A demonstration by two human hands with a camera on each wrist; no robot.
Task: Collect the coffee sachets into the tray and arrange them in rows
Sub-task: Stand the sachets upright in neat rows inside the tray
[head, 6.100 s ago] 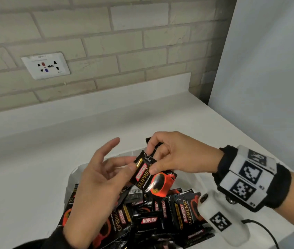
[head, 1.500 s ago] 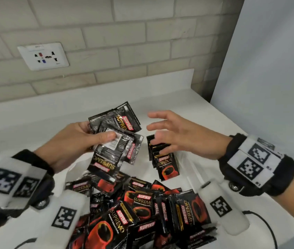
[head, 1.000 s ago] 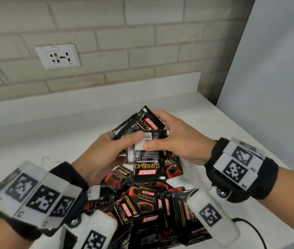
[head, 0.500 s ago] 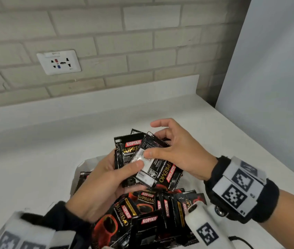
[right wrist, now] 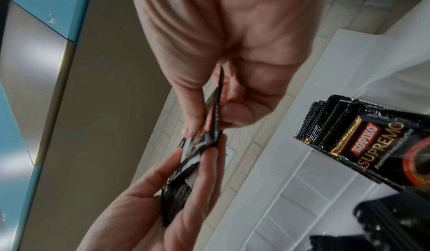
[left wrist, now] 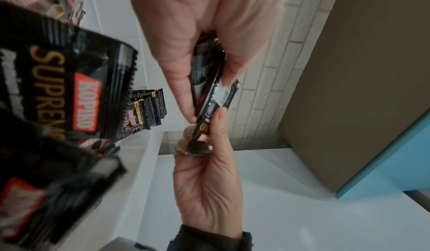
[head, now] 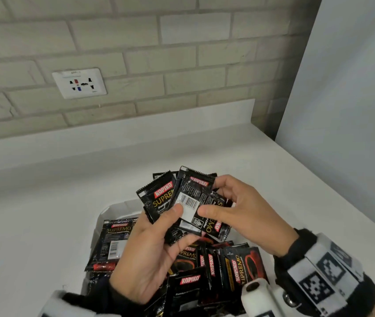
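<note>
Black Kopiko Supremo coffee sachets (head: 227, 266) lie heaped in a white tray (head: 111, 209) on the counter. My left hand (head: 170, 223) holds a fanned bunch of sachets (head: 159, 197) above the heap, thumb on top. My right hand (head: 214, 200) pinches the front sachet (head: 193, 195), barcode side up, against that bunch. The left wrist view shows my left hand (left wrist: 204, 96) and right hand (left wrist: 204, 131) meeting on the bunch edge-on. In the right wrist view my right hand (right wrist: 209, 118) and left hand (right wrist: 200, 155) grip it too. A neat stack of sachets (right wrist: 349, 126) stands in the tray.
A brick wall with a white power socket (head: 79, 83) rises behind the counter's raised back ledge (head: 113, 138). A grey panel (head: 346, 110) closes the right side. The white counter (head: 33, 213) runs left of the tray; its edge falls away at the right.
My right hand, off the bunch 1.5 s ago, now pinches its front sachet. Over the last half second that sachet has turned from tilted to nearly upright against the others.
</note>
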